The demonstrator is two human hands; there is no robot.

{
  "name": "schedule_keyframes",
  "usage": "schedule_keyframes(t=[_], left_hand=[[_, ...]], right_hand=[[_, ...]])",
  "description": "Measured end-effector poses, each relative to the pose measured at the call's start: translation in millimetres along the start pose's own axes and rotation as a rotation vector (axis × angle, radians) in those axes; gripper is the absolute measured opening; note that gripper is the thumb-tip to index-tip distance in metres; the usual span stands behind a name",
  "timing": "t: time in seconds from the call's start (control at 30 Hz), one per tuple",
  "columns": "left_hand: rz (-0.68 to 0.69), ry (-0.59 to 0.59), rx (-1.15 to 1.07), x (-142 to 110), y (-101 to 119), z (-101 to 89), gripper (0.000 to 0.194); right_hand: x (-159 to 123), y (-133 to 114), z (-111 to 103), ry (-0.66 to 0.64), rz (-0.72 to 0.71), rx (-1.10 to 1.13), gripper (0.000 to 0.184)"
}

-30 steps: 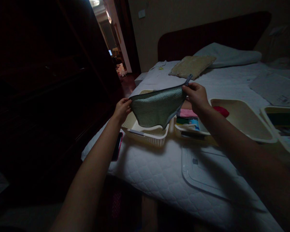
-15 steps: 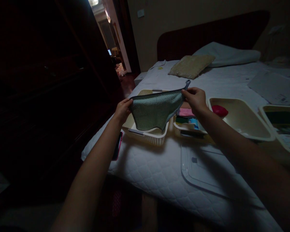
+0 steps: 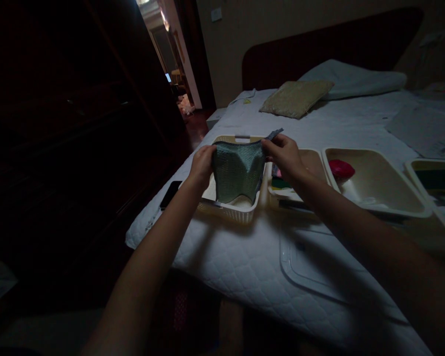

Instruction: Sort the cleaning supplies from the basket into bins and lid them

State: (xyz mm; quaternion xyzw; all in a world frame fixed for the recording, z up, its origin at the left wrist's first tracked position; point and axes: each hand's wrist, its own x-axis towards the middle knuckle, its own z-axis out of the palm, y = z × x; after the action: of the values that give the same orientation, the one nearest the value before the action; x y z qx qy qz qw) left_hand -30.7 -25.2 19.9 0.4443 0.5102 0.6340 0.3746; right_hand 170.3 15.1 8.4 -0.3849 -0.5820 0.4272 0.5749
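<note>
Basically, the risks run L to R. Left of ctr, a dark phone (image 3: 170, 194) lies near the bed (image 3: 159, 217) edge, just beside the basket; a knock from the left forearm or a shove of the basket could prob. tip it off.

Next, approx. mid-frame, the left hand (image 3: 202, 164) has its fingers pinched on the upper left corner of a green cloth (image 3: 239, 170). The grip's only at the corner, so if it slackens, that side would drop & fold under.

The cloth hangs btwn both hands, ctr of frame, in front of & over the white basket (image 3: 230, 212). Can't tell if its lower hem touches the basket; if it does, it could snag on the rim & drag the basket along b/c the bed's soft.

Just right of ctr, the right hand (image 3: 286, 154) pinches the other top corner w/ thumb & fingers, the loop (image 3: 276, 133) sticking out past them. Uneven pull here would skew the cloth, & the loose loop might catch.

Right of that, the right forearm passes over the near bin (image 3: 315, 163); dipping low, it could bump that, or the bin w/ the red item (image 3: 341, 169). Lower right, a clear lid (image 3: 311, 267) lies flat, poss. hard to spot in dim light: leaning there might crack it.
</note>
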Motion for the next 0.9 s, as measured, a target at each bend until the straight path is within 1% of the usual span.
schedule_keyframes(t=[0.1,0.17,0.3,0.37,0.5,0.57,0.63,0.67,0.73,0.8,0.9], left_hand=[[0.037,-0.056,0.021,-12.4,4.9,11.8,0.018],[0.061,-0.116,0.055,-18.9,4.8,17.7,0.019],[0.091,-0.241,0.073,-26.3,-1.5,22.0,0.02],[0.118,-0.282,0.072,-28.2,-3.9,21.7,0.023],[0.16,-0.31,0.096,-30.2,-2.5,22.4,0.024],[0.185,-0.32,0.12,-30.7,-0.8,23.7,0.021],[0.23,-0.33,0.155,-31.3,-0.4,25.1,0.018],[0.255,-0.332,0.174,-31.5,-0.9,25.7,0.015],[0.3,-0.325,0.218,-32.0,-2.9,26.7,0.013],[0.329,-0.303,0.271,-32.0,-5.5,27.6,0.018],[0.371,-0.254,0.334,-30.7,-8.3,28.7,0.027]], right_hand=[[-10.1,-5.9,12.5,-0.095,-0.02,-0.017,0.014],[-15.2,-5.9,18.3,-0.149,-0.01,-0.016,0.015],[-20.7,-1.2,22.3,-0.19,0.017,0.032,0.016],[-21.5,0.6,21.4,-0.2,0.01,0.045,0.019],[-21.3,2.5,17.9,-0.237,-0.031,0.042,0.028],[-20.8,3.7,16.7,-0.274,-0.041,0.038,0.024],[-20.6,5.6,15.9,-0.312,-0.064,0.006,0.015],[-20.6,6.9,15.7,-0.324,-0.09,-0.027,0.016],[-20.9,9.5,15.5,-0.339,-0.184,-0.133,0.031],[-21.6,11.2,15.6,-0.353,-0.298,-0.26,0.045],[-23.0,9.8,15.7,-0.385,-0.409,-0.387,0.058]])
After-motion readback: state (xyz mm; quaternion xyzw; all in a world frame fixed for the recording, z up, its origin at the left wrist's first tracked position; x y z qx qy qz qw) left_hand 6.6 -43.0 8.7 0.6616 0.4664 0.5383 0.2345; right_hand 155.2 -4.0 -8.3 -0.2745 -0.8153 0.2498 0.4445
